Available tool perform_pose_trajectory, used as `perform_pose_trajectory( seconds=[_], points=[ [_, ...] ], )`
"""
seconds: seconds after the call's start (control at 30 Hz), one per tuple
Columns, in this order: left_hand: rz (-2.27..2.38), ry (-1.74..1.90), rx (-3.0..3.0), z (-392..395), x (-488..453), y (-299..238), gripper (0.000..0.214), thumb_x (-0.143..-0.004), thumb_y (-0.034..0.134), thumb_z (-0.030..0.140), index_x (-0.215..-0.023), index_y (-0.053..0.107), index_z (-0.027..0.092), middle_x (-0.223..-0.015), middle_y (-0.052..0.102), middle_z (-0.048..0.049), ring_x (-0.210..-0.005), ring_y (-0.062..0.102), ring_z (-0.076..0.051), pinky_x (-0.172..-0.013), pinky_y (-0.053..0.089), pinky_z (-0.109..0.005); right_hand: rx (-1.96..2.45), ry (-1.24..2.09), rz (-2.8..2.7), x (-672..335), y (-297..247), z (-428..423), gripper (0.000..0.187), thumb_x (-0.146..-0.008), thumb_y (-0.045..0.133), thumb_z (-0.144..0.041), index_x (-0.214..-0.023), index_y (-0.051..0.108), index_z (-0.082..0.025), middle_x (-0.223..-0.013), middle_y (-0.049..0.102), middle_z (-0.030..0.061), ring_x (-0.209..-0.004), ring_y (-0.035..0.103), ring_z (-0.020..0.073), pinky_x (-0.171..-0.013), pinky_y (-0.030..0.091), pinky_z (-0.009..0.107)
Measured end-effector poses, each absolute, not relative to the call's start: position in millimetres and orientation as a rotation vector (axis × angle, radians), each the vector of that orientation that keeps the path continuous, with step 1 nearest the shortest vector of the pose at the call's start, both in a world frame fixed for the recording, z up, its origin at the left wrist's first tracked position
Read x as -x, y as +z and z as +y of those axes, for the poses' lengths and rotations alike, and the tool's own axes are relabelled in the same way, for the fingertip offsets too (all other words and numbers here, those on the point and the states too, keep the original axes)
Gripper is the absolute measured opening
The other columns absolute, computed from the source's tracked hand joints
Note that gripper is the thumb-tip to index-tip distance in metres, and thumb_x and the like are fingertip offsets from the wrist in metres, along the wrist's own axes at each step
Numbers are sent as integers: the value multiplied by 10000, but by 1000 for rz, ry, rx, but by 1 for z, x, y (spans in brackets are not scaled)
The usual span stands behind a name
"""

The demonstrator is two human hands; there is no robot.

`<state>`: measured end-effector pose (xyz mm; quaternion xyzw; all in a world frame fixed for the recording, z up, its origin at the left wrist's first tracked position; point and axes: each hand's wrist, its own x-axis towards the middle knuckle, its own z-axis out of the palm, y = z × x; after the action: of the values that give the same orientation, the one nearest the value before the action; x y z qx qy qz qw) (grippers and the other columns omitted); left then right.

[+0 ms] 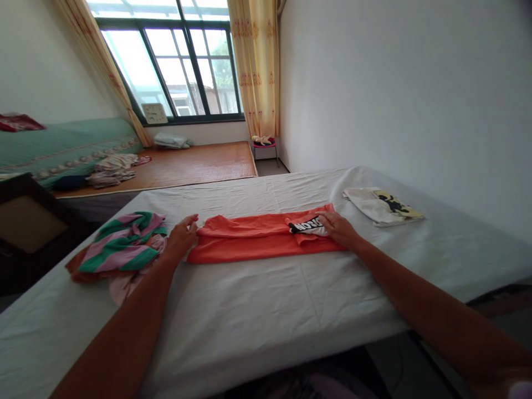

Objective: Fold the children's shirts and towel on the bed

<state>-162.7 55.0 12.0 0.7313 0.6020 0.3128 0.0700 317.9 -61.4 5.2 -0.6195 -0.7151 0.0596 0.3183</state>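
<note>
An orange garment (pixel 245 238), folded into a long strip, lies crosswise on the white-covered table. Near its right end a black and white printed patch (pixel 307 225) with lettering shows. My right hand (pixel 336 227) rests on that end, its fingers stretched over the print and partly covering the letters. At the left end my left hand (pixel 183 235) hovers beside the cloth, fingers apart and holding nothing. Left of that hand is a loose heap with a green and pink striped garment (pixel 124 244) on top. A folded white garment (pixel 382 206) with a yellow and black print lies at the far right.
The white sheet (pixel 257 310) covers the table up to the wall (pixel 394 83) on the right. Behind stands a bed with a brown mat (pixel 199 160) and clothes (pixel 112 169) on it. A small pink-rimmed stool (pixel 265 144) stands near the curtain (pixel 257 72).
</note>
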Motion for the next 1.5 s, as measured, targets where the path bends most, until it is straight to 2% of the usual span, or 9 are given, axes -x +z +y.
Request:
perform_pose_trajectory(
  seconds=[0.17, 0.27, 0.63, 0.73, 0.87, 1.07, 1.3, 1.43, 1.5],
  points=[
    [1712, 863, -2087, 73, 163, 7, 557, -828, 369, 261, -1353, 484, 114, -1247, 630, -114, -1109, 604, -212, -1008, 442, -363, 1699, 91, -1902, -332, -16, -50, 376, -937, 363, -361, -1131, 639, -195, -1167, 660, 91, -1084, 589, 232, -992, 430, 398],
    [1541, 804, -2212, 81, 152, 12, 554, -762, 412, 222, -1294, 561, 172, -1292, 605, -70, -1130, 589, -203, -1013, 431, -334, 1686, 28, -1973, -330, -25, -48, 373, -928, 382, -377, -1135, 627, -185, -1209, 635, 100, -1114, 568, 245, -1008, 413, 424],
    [1772, 588, -2162, 83, 176, 23, 361, -704, 462, 332, -925, 688, 156, -813, 709, -41, -778, 644, -204, -705, 494, -272, 1661, -39, -1975, -329, -25, -51, 364, -915, 384, -374, -1134, 617, -201, -1202, 633, 91, -1096, 564, 257, -994, 416, 442],
    [2009, 627, -2008, 80, 187, 25, 346, -726, 461, 372, -888, 675, 155, -826, 709, -50, -801, 650, -214, -687, 488, -263, 1662, -55, -1994, -328, -25, -51, 369, -910, 383, -367, -1130, 621, -191, -1195, 635, 98, -1086, 566, 268, -990, 416, 446],
    [2041, 574, -2080, 72, 183, 31, 406, -802, 413, 474, -926, 656, 173, -968, 711, -86, -964, 642, -240, -805, 474, -283, 1627, -70, -2027, -329, -25, -51, 374, -910, 374, -351, -1136, 621, -183, -1198, 634, 109, -1098, 564, 272, -989, 412, 454],
    [1932, 451, -2045, 50, 158, 37, 525, -751, 518, 564, -1018, 634, 128, -904, 724, -109, -897, 671, -270, -756, 495, -306, 1636, -93, -2033, -332, -28, -51, 389, -917, 371, -358, -1151, 621, -174, -1218, 629, 113, -1129, 552, 273, -995, 415, 451],
    [1811, 550, -2172, 37, 143, 36, 700, -780, 553, 406, -1395, 384, 117, -1354, 535, -158, -1235, 517, -261, -991, 407, -323, 1646, -30, -1965, -329, -23, -55, 361, -898, 403, -352, -1105, 648, -187, -1201, 641, 102, -1109, 564, 268, -988, 423, 449],
    [1954, 437, -2077, 39, 144, 35, 802, -806, 515, 497, -1441, 288, 63, -1277, 585, -203, -1165, 572, -295, -931, 440, -344, 1645, 64, -1799, -331, -8, -60, 329, -880, 420, -332, -1054, 672, -212, -1090, 689, 78, -1021, 607, 245, -935, 459, 412],
    [2040, 320, -2077, 41, 146, 35, 770, -818, 468, 552, -1390, 374, 44, -1216, 618, -223, -1110, 603, -323, -889, 457, -359, 1677, 121, -1699, -334, -2, -63, 318, -866, 440, -325, -1048, 677, -214, -1034, 706, 70, -956, 631, 234, -880, 484, 383]
  ],
)
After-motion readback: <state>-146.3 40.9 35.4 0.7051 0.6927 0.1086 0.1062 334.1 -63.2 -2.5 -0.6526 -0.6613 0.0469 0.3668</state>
